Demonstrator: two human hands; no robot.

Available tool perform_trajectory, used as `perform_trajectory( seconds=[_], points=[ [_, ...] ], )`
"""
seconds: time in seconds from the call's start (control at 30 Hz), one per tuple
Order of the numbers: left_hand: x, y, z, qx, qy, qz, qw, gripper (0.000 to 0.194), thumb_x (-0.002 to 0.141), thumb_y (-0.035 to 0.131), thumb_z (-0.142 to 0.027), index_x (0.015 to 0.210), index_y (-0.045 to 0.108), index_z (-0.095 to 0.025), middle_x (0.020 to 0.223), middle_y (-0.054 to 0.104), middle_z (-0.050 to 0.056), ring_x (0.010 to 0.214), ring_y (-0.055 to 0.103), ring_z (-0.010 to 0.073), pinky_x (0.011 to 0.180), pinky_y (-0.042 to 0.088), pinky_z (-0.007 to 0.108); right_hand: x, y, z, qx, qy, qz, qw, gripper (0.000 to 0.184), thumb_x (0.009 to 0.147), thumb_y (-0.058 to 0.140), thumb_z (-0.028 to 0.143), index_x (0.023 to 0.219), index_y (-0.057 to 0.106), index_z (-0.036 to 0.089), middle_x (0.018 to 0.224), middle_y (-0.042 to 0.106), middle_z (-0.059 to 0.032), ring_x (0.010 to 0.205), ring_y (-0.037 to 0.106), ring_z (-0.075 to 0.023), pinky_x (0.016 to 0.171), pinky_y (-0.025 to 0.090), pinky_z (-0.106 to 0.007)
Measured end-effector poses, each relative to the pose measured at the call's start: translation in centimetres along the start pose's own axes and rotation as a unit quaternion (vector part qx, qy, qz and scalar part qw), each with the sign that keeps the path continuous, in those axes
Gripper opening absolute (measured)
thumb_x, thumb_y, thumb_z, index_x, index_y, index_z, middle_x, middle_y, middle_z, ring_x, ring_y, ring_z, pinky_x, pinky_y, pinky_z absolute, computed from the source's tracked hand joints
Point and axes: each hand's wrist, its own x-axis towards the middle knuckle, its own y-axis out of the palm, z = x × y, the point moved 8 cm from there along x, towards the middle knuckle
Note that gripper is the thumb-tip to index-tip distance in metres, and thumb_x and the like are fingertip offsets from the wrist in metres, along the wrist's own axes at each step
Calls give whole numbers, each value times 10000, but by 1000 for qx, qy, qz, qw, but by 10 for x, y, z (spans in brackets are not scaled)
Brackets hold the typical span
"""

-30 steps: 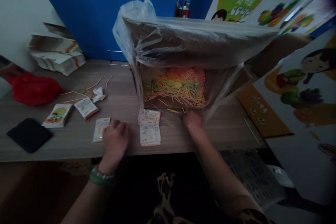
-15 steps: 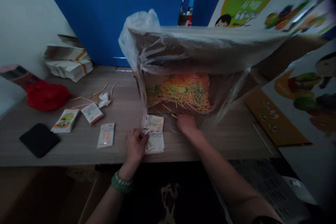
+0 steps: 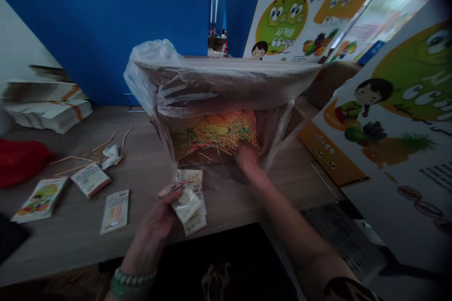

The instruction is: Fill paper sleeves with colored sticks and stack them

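1. Light: dim overall; box (image 3: 243,85) shaded inside, warm glow over its straws (image 3: 215,137).
2. Glare: pale streaks on plastic liner (image 3: 150,59), box's left; whitish patch beyond box, rightward.
3. Blur: right hand (image 3: 247,156), at box opening; left hand (image 3: 161,210), before box.
4. Edges: carton (image 3: 383,188) right of box stretched; corner beyond blackened.

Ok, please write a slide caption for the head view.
The left hand holds a packet while the right hand reaches into a plastic-lined cardboard box of thin, colourful sticks.

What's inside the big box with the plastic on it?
Lots of thin yellow, green and pinkish sticks lie inside the plastic-lined cardboard box. The right hand hides some, and whatever is under the heap can't be seen.
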Motion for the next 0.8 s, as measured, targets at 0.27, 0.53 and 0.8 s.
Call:
perform_trajectory(
  seconds=[0.27, 0.53, 0.8],
  points=[
    [26, 61, 1, -23, 43, 112, 993, 294, 719, 730, -68, 981, 710, -199, 866, 742, 23, 738, 705, 165, 677, 601, 284, 60, 11, 3, -43, 78, -23, 996, 357, 926, 395, 102, 1181, 638, 40, 1195, 625, -237, 1135, 566, -320, 907, 427, -403],
    [47, 62, 14, -54, -75, 44, 995, 180, 730, 657, 4, 819, 650, -151, 686, 710, 10, 556, 674, 141, 559, 595, 259, 57, 16, 4, -77, 20, -55, 995, 336, 920, 472, 157, 1210, 614, 63, 1257, 585, -228, 1183, 512, -340, 978, 370, -447],
    [46, 55, 4, -85, -56, 91, 991, 185, 746, 684, -106, 913, 636, -170, 838, 739, 54, 810, 743, 243, 733, 633, 429, 42, 0, -10, -81, 34, -69, 994, 382, 883, 599, 267, 1215, 576, 79, 1138, 663, -219, 1118, 584, -322, 962, 374, -431]
  ],
)
